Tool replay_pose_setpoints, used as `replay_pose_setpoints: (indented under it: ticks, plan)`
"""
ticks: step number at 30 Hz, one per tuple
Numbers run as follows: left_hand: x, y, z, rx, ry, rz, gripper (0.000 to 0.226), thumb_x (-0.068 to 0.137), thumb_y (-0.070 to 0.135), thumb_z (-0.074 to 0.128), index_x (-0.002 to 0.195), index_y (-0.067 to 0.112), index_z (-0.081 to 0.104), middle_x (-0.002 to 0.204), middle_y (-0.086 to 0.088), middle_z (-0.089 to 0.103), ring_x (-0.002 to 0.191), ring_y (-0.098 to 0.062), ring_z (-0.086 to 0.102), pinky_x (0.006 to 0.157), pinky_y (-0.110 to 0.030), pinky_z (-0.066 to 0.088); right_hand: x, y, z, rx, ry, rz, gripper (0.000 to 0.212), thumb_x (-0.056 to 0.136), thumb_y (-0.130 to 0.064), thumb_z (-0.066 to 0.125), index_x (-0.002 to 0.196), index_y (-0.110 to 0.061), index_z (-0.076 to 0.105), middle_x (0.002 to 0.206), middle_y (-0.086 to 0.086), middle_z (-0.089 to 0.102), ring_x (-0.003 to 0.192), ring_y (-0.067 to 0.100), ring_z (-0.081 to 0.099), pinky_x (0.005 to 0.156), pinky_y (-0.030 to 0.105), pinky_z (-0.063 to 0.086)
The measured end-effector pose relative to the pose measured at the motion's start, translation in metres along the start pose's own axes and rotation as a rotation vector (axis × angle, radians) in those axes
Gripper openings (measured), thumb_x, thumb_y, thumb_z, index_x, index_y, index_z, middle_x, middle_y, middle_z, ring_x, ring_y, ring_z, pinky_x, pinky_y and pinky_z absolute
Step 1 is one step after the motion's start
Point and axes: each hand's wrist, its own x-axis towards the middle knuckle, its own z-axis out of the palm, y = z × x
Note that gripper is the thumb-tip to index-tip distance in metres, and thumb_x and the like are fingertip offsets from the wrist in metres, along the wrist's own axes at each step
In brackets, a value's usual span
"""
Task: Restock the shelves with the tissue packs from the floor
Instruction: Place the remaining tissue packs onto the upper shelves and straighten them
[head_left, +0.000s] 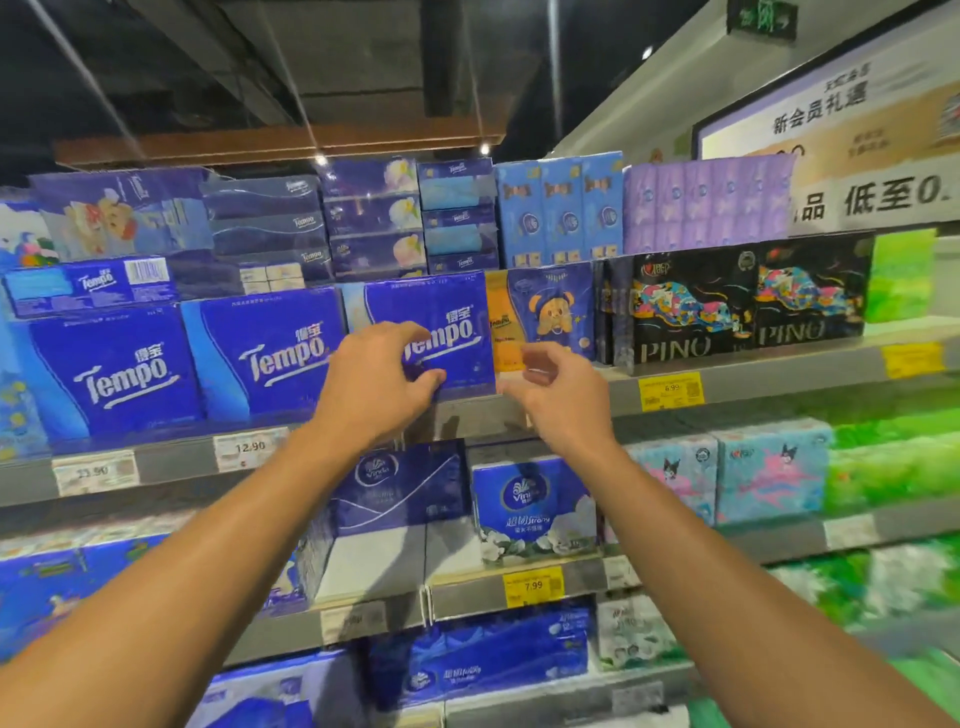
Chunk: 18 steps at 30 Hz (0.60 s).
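A blue Tempo tissue pack (441, 317) stands on the upper-middle shelf (779, 382), beside two more Tempo packs (265, 353) on its left. My left hand (382, 382) lies over the pack's lower left front, with fingers and thumb curved in a loose C against the face and wrapped round nothing. My right hand (558, 387) hovers just off the pack's lower right corner, fingers loosely curled and empty, in front of an orange and blue bear-print pack (545, 312). The pack's lower left corner is hidden behind my left hand.
Black PINO packs (727, 312) and a green pack (901, 275) fill the shelf to the right. Vinda packs (535, 504) sit on the shelf below, next to a gap with bare shelf (379, 561). Stacked packs crowd the top row. Price tags line the shelf edges.
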Motion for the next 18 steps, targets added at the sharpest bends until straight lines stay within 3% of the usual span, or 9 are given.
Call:
replay_pose_setpoints:
  ticks: [6, 8, 12, 14, 16, 18]
  plan:
    - [-0.053, 0.034, 0.027, -0.367, -0.135, 0.139, 0.054, 0.079, 0.043, 0.075, 0.127, 0.023, 0.061, 0.123, -0.003, 0.066, 0.113, -0.024, 0.060, 0.097, -0.033, 0.043, -0.095, -0.002, -0.039, -0.221, 0.215, 0.070, 0.051, 0.076, -0.027, 0.080, 0.123, -0.024, 0.061, 0.114, -0.011, 0.066, 0.105, 0.010, 0.063, 0.095, 0.040, 0.052]
    - [-0.081, 0.055, 0.045, -0.517, -0.212, 0.143, 0.055, 0.076, 0.048, 0.073, 0.122, 0.020, 0.065, 0.117, -0.005, 0.070, 0.109, -0.024, 0.064, 0.095, -0.036, 0.048, -0.143, 0.001, -0.058, -0.280, 0.278, 0.168, 0.055, 0.076, -0.025, 0.081, 0.127, -0.021, 0.059, 0.119, -0.003, 0.065, 0.109, 0.015, 0.062, 0.096, 0.042, 0.050]
    - [-0.162, 0.129, 0.072, -0.786, -0.465, 0.122, 0.059, 0.071, 0.055, 0.066, 0.118, 0.019, 0.067, 0.115, -0.004, 0.071, 0.105, -0.021, 0.065, 0.093, -0.035, 0.050, -0.258, 0.006, -0.113, -0.504, 0.446, 0.369, 0.067, 0.064, -0.046, 0.075, 0.126, -0.025, 0.059, 0.121, 0.003, 0.066, 0.108, 0.017, 0.063, 0.095, 0.044, 0.050]
    - [-0.210, 0.177, 0.072, -0.896, -0.586, 0.172, 0.062, 0.070, 0.059, 0.067, 0.118, 0.019, 0.067, 0.115, -0.001, 0.070, 0.104, -0.018, 0.065, 0.094, -0.032, 0.050, -0.321, -0.001, -0.147, -0.601, 0.517, 0.485, 0.068, 0.065, -0.048, 0.076, 0.126, -0.025, 0.058, 0.122, 0.005, 0.066, 0.109, 0.020, 0.063, 0.095, 0.044, 0.049]
    - [-0.261, 0.224, 0.062, -0.958, -0.718, 0.240, 0.057, 0.074, 0.053, 0.074, 0.119, 0.018, 0.067, 0.115, 0.001, 0.070, 0.104, -0.015, 0.065, 0.091, -0.027, 0.048, -0.384, -0.013, -0.178, -0.660, 0.607, 0.597, 0.063, 0.069, -0.041, 0.080, 0.126, -0.023, 0.059, 0.120, 0.004, 0.066, 0.108, 0.021, 0.064, 0.097, 0.041, 0.048]
    - [-0.314, 0.269, 0.049, -1.006, -0.826, 0.323, 0.051, 0.077, 0.046, 0.077, 0.118, 0.017, 0.067, 0.114, 0.000, 0.070, 0.103, -0.015, 0.065, 0.092, -0.029, 0.049, -0.447, -0.027, -0.206, -0.691, 0.711, 0.676, 0.060, 0.069, -0.039, 0.081, 0.123, -0.022, 0.061, 0.115, 0.000, 0.068, 0.102, 0.018, 0.066, 0.093, 0.029, 0.048]
